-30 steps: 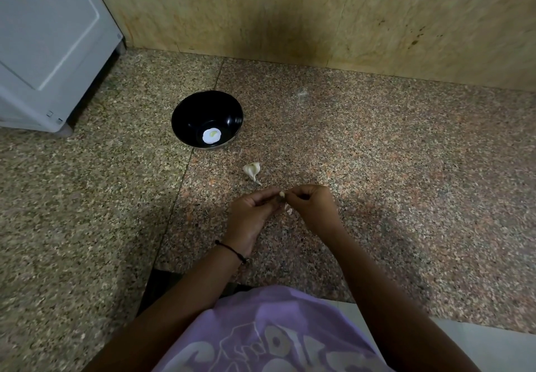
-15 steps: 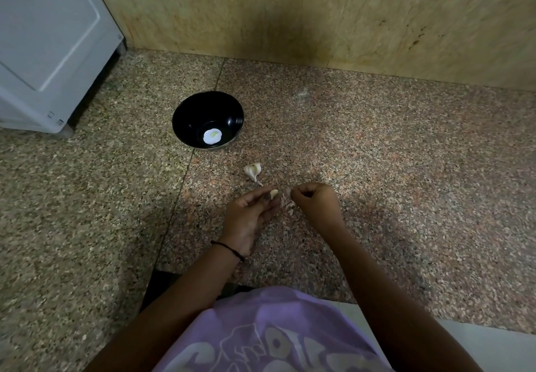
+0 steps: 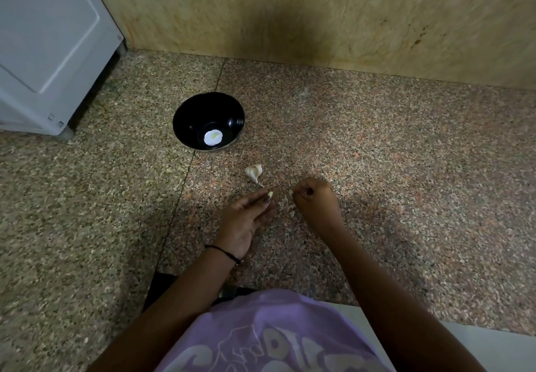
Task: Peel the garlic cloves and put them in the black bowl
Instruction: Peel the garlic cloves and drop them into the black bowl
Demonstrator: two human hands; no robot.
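Observation:
The black bowl (image 3: 193,116) stands on the speckled floor, with one pale peeled clove (image 3: 214,136) lying on a white round spot at its bottom. My left hand (image 3: 246,218) lies palm up and pinches a small peeled garlic clove (image 3: 270,194) at its fingertips. My right hand (image 3: 314,202) is just right of it, fingers curled into a loose fist, with nothing visible in it. An unpeeled piece of garlic (image 3: 254,172) lies on the floor between the bowl and my hands. Flakes of garlic skin (image 3: 285,207) lie between my hands.
A grey cabinet (image 3: 49,47) stands at the far left. A beige stone wall (image 3: 319,15) closes off the back. My purple shirt (image 3: 269,339) fills the bottom of the view.
My hands were joined on the clove and have drawn apart. The left hand has turned palm up with the bare clove; the right has pulled away to the right.

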